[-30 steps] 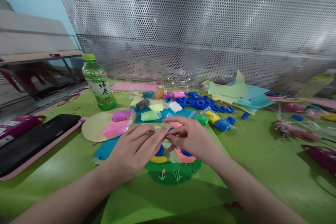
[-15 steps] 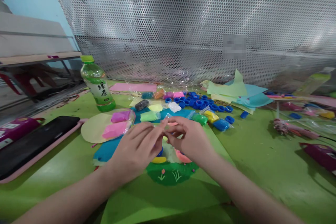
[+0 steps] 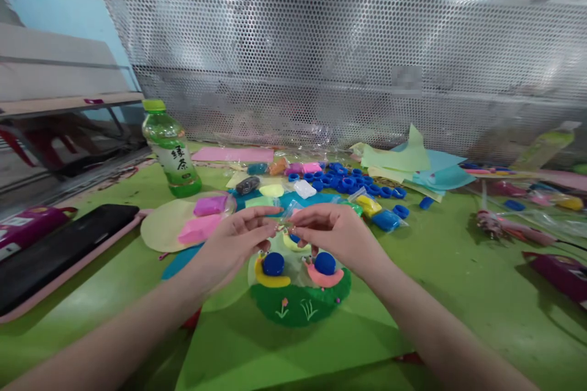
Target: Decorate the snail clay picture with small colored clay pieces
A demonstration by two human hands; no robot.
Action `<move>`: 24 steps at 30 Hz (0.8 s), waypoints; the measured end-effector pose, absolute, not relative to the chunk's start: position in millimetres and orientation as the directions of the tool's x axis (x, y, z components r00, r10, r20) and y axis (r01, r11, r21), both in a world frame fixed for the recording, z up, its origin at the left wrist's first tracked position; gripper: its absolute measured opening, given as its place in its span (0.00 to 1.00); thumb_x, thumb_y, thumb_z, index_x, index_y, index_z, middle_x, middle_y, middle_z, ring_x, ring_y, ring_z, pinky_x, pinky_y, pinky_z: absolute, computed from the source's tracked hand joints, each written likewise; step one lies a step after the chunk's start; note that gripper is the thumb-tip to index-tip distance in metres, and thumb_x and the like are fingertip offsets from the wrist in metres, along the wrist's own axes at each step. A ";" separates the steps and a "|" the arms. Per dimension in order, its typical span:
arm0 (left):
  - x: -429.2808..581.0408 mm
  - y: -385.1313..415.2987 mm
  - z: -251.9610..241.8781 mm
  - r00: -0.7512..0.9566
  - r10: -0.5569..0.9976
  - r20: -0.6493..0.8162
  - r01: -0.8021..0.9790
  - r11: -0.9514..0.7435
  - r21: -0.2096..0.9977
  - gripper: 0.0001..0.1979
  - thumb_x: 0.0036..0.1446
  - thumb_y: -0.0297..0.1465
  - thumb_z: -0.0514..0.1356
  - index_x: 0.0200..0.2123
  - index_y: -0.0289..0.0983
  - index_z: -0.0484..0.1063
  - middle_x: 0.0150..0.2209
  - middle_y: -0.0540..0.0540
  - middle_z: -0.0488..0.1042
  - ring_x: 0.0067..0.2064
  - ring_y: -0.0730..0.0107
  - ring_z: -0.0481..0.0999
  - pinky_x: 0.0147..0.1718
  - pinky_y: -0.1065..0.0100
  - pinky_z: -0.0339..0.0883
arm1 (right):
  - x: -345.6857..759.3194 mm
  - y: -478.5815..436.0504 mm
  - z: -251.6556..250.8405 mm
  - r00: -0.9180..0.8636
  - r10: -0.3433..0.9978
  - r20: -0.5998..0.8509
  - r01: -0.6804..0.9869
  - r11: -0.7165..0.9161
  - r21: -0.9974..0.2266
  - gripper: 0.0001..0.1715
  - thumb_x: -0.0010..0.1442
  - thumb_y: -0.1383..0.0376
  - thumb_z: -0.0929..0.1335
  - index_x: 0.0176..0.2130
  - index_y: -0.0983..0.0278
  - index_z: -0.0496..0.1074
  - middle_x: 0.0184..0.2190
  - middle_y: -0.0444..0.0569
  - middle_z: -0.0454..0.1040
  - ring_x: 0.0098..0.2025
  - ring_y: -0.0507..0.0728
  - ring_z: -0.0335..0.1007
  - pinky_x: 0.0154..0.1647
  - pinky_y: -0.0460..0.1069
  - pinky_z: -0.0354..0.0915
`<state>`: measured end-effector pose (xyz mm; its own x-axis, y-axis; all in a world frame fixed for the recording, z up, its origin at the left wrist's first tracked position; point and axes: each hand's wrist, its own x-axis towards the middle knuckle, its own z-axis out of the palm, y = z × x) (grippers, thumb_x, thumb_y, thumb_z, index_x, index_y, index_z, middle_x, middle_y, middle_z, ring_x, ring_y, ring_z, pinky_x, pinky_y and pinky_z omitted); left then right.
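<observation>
My left hand (image 3: 232,241) and my right hand (image 3: 339,235) meet fingertip to fingertip above a round clay picture. Both are closed in a loose pinch, with a tiny pale bit between them too small to make out. Beneath, a yellow snail (image 3: 271,281) with a blue shell stands left of a pink snail (image 3: 328,279), also blue-shelled. A third, pale yellow snail (image 3: 298,246) behind them is partly hidden by my fingers. Dark green clay ground (image 3: 298,311) carries a small flower and grass blades. The picture lies on a light green sheet (image 3: 284,354).
Bagged clay, including a pink pack (image 3: 200,229) and a blue pack (image 3: 387,220), surrounds the work. Several blue rings (image 3: 346,183) lie behind. A green tea bottle (image 3: 177,156) stands left, near a black phone (image 3: 68,256). Paper sheets (image 3: 394,159) and a perforated metal panel (image 3: 284,55) are at the back.
My hands have drawn slightly apart from their overlapping fingers, with the left fingers now straighter. More of the snails shows between and below them.
</observation>
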<state>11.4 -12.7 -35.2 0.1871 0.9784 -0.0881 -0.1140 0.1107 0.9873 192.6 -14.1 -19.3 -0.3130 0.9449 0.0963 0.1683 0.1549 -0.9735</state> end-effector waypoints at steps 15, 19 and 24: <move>17.1 -15.2 -39.5 0.255 0.954 -0.156 -0.141 0.196 0.970 0.12 0.45 0.33 0.66 0.35 0.37 0.73 0.30 0.48 0.72 0.29 0.76 0.69 0.28 0.72 0.63 | 189.2 -22.4 -28.6 -0.415 0.742 0.527 0.555 0.665 -0.499 0.14 0.59 0.69 0.64 0.43 0.58 0.75 0.37 0.43 0.79 0.37 0.54 0.75 0.37 0.48 0.70; 16.8 -15.1 -40.1 0.263 0.954 -0.143 -0.155 0.188 0.970 0.11 0.45 0.33 0.66 0.33 0.36 0.73 0.26 0.50 0.70 0.27 0.78 0.68 0.26 0.74 0.62 | 189.4 -23.5 -30.5 -0.455 0.687 0.566 0.607 0.705 -0.368 0.14 0.60 0.67 0.63 0.45 0.60 0.74 0.37 0.44 0.79 0.35 0.53 0.75 0.34 0.47 0.69; 15.6 -16.3 -42.0 0.254 0.962 -0.097 -0.082 0.121 0.989 0.12 0.46 0.34 0.65 0.35 0.36 0.72 0.29 0.49 0.73 0.28 0.77 0.70 0.27 0.74 0.63 | 189.0 -24.8 -31.9 -0.503 0.676 0.539 0.628 0.714 -0.310 0.13 0.62 0.67 0.62 0.42 0.61 0.74 0.36 0.45 0.79 0.34 0.54 0.74 0.32 0.47 0.68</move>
<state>15.6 -16.3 -42.0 0.2543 0.9622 -0.0970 -0.0819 0.1214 0.9892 189.0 -24.8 -31.9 -0.5033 0.6757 0.5386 0.6276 0.7143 -0.3097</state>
